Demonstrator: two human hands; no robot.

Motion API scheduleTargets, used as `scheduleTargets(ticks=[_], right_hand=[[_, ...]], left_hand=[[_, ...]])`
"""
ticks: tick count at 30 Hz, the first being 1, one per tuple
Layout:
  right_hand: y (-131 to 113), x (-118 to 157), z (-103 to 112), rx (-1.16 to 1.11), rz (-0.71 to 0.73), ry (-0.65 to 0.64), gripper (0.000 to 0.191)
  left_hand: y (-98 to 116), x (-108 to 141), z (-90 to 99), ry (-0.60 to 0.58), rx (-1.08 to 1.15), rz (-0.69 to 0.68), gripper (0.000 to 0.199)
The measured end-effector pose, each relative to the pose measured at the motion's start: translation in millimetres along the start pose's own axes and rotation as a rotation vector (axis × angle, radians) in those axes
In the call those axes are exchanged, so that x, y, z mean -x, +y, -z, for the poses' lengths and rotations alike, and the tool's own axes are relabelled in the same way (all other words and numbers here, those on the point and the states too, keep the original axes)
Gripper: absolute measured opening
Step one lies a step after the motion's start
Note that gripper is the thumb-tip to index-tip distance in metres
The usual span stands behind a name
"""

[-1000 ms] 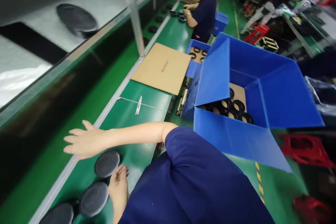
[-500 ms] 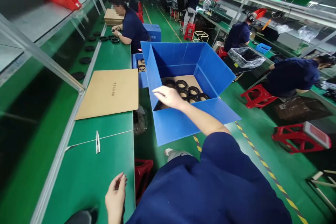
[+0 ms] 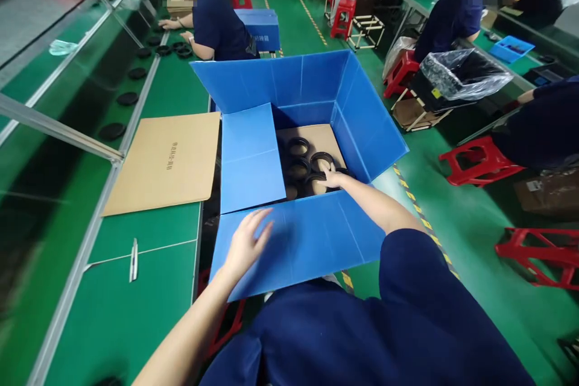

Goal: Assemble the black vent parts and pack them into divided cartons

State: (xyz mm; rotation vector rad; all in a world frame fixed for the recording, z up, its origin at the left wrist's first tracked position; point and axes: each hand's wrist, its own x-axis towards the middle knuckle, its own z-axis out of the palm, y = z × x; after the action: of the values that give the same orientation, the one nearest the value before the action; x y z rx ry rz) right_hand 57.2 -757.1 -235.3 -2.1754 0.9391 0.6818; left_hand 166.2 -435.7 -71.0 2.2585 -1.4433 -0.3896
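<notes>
I read the step as picking: my right hand (image 3: 332, 179) was down inside the open blue corrugated-plastic box (image 3: 371, 126), fingers spread and resting on the black rubber rings (image 3: 312, 164); whether they had closed on one, I could not tell. My left hand (image 3: 246, 244) lay flat, fingers loosely apart, on the box's near front flap (image 3: 307, 241), holding nothing. The rings lay flat in a cluster on the brown cardboard sheet (image 3: 312, 134) at the box bottom, holes facing up, so no long axis to speak of. The next move, I judged, called for pinching one ring's rim and lifting it straight up past the flaps. The flat brown cardboard panel (image 3: 165, 163) lay on the green bench (image 3: 136, 313) to the left.
</notes>
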Motion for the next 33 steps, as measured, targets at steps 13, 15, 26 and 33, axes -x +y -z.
scheduleTargets(ticks=[13,15,26,33], right_hand=[[-19,-54,-9,0.14,0.216,-0.189,0.09],[-21,-56,-9,0.152,0.225,-0.176,0.092],[-25,-65,-2,0.109,0.216,-0.154,0.097],[-24,-67,-16,0.143,0.191,-0.076,0.075]], left_hand=[[-32,-56,60.4,0.262,-0.737,-0.263,0.017],[-46,-40,98.7,0.459,-0.793,-0.081,0.025],[-23,-51,0.1,0.566,-0.689,0.149,0.024],[1,-81,-88.2,0.218,-0.594,0.075,0.053]])
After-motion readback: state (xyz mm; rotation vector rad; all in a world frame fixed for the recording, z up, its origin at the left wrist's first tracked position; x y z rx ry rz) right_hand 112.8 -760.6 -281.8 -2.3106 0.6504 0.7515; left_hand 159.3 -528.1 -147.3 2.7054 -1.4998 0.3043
